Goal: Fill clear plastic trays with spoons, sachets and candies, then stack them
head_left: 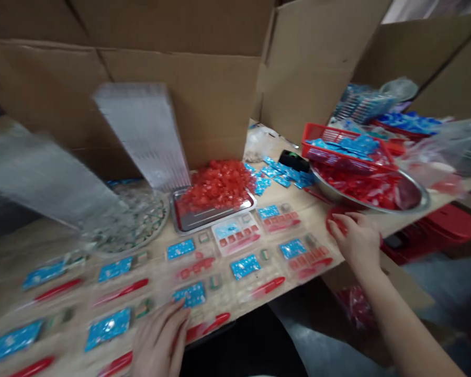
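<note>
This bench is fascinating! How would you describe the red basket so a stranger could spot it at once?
Find the table, then the steel bowl of red pieces at its right end. The red basket sits just behind the bowl, overlapping its rim. It alone is a slatted red crate, and it holds blue packets.

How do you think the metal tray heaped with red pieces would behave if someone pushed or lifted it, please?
The metal tray looks thin and shallow, so it would probably feel light and might flex slightly. The red pieces are heaped well above its low rim, so they would likely slide off if it were tilted or pushed sharply.
</note>
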### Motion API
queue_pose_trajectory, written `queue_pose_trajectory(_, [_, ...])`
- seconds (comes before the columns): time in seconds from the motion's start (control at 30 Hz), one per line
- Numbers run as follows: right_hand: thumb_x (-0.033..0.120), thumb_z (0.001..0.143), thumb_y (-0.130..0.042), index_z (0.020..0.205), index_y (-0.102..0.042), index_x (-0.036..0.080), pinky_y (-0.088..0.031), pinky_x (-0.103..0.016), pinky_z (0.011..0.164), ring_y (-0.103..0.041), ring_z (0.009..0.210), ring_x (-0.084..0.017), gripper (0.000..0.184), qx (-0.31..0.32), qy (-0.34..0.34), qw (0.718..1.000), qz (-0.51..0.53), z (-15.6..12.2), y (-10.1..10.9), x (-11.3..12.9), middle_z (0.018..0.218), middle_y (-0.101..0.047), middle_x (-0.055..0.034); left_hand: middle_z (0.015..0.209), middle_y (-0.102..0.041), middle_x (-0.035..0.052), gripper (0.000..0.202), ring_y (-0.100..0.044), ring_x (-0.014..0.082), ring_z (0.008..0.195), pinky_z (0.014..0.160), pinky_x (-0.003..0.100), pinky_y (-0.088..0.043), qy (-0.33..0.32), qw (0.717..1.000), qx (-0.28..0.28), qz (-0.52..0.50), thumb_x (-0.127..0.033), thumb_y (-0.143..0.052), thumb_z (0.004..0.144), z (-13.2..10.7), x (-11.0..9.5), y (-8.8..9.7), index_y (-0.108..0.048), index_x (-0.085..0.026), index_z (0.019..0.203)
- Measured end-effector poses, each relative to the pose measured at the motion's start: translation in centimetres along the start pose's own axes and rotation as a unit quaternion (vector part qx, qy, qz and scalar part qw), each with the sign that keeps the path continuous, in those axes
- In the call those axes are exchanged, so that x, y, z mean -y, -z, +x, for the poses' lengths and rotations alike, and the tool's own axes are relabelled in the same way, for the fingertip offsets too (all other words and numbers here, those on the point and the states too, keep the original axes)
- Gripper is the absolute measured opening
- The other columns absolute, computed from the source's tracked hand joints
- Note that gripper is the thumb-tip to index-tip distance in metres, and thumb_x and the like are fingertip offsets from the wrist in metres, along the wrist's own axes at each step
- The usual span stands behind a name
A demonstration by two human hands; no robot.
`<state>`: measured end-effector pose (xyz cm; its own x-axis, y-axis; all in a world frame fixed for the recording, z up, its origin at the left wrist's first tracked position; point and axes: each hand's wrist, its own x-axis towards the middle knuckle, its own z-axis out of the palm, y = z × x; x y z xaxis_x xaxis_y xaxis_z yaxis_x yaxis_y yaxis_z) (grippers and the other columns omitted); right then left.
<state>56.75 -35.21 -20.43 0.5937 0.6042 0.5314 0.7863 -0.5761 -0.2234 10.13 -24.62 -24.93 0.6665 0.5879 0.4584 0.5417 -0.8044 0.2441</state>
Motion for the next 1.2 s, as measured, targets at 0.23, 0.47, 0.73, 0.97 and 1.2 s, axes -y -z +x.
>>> queue_pose_trajectory(0.23, [0.023,0.084,-0.049,0.091,-0.066,0.018,-0.043,-0.024,0.076,-0.06,0.086,-0.016,0.02,0.251,0.111,0.946,0.174,4.5,-7.2,14.5,0.095,-0.066,-0.007,0.11,-0.066,0.0048,0.023,-0.06,0.0219,0.102,0.087,0.036,-0.047,0.024,1.0,0.005,0.013,-0.023,-0.054,0.084,1.8,-0.1,1.3,-0.061,-0.025,0.105])
queue_pose_trajectory(0.47, [0.014,0.071,-0.063,0.078,-0.061,0.017,-0.041,-0.024,0.068,-0.062,0.078,-0.018,0.008,0.317,0.109,0.932,0.138,6.7,-12.5,21.6,0.078,-0.068,-0.0067,0.106,-0.066,0.006,0.023,-0.06,0.0234,0.099,0.086,0.041,-0.048,0.102,0.993,0.063,-0.023,-0.025,-0.046,0.087,8.4,5.3,3.6,-0.061,-0.022,0.104])
queue_pose_trajectory(0.73, [0.039,0.083,-0.05,0.088,-0.053,0.018,-0.045,-0.023,0.057,-0.062,0.072,-0.014,0.022,0.426,0.017,0.826,0.37,3.4,-7.2,23.6,0.088,-0.066,-0.0049,0.102,-0.066,0.0037,0.018,-0.061,0.0194,0.096,0.085,0.034,-0.048,0.204,0.958,-0.007,-0.199,-0.024,-0.052,0.085,7.3,2.3,2.9,-0.062,-0.025,0.1])
queue_pose_trajectory(0.97, [0.038,0.072,-0.068,0.087,-0.057,0.019,-0.044,-0.02,0.048,-0.053,0.057,-0.009,0.026,0.558,-0.021,0.592,0.581,-4.7,-0.5,27.8,0.073,-0.06,0.0015,0.096,-0.066,0.0049,0.023,-0.063,0.0145,0.084,0.077,0.027,-0.05,0.362,0.755,-0.098,-0.538,-0.02,-0.064,0.074,10.0,-1.3,1.3,-0.061,-0.018,0.096])
queue_pose_trajectory(1.2, [0.026,0.079,-0.062,0.104,-0.06,0.022,-0.051,-0.028,0.067,-0.059,0.083,-0.015,0.026,0.426,0.12,0.71,0.548,-6.4,0.8,27.3,0.096,-0.061,-0.0053,0.079,-0.067,0.0008,0.022,-0.061,0.0099,0.07,0.068,0.023,-0.048,0.45,0.549,-0.099,-0.697,-0.025,-0.072,0.069,8.5,-2.4,2.0,-0.059,-0.016,0.085])
